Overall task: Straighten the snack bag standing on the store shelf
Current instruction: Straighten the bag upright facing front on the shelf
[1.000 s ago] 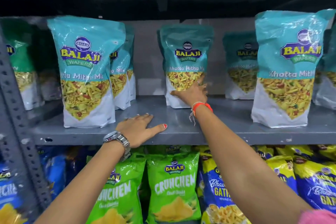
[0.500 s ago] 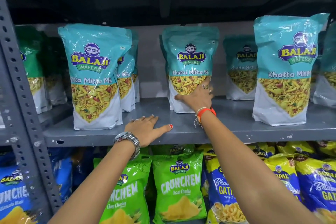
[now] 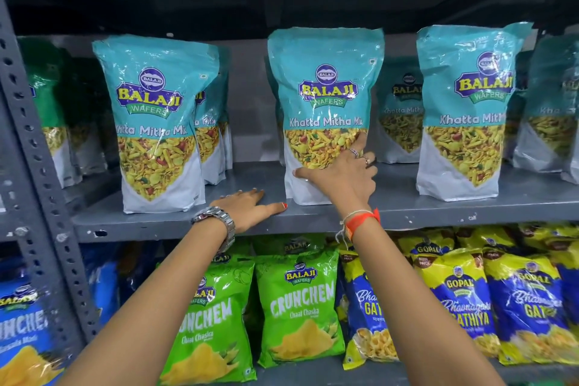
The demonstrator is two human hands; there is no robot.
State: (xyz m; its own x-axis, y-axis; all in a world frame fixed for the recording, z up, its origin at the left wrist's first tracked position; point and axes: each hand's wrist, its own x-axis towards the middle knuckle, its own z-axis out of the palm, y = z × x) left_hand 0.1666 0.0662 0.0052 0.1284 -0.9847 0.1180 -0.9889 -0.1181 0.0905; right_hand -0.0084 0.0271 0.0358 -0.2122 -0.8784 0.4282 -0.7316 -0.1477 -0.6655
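Note:
A teal Balaji "Khatta Mitha Mix" snack bag (image 3: 326, 94) stands upright in the middle of the grey metal shelf (image 3: 438, 210), close to the front edge. My right hand (image 3: 341, 172) grips the bag's lower front, with the thumb on the left and the fingers spread up its right side. It hides part of the bag's white base. Left of the bag, my left hand (image 3: 250, 207) lies flat, palm down, on the shelf and holds nothing. It does not touch the bag.
Matching teal bags stand left (image 3: 156, 122) and right (image 3: 466, 110), with more behind them. A perforated grey upright (image 3: 40, 166) runs down the left. Below are green Crunchem bags (image 3: 297, 310) and blue-yellow Gopal bags (image 3: 460, 307).
My right hand has drawn the middle bag forward from the back of the shelf towards its front edge. My left hand has stayed flat on the shelf.

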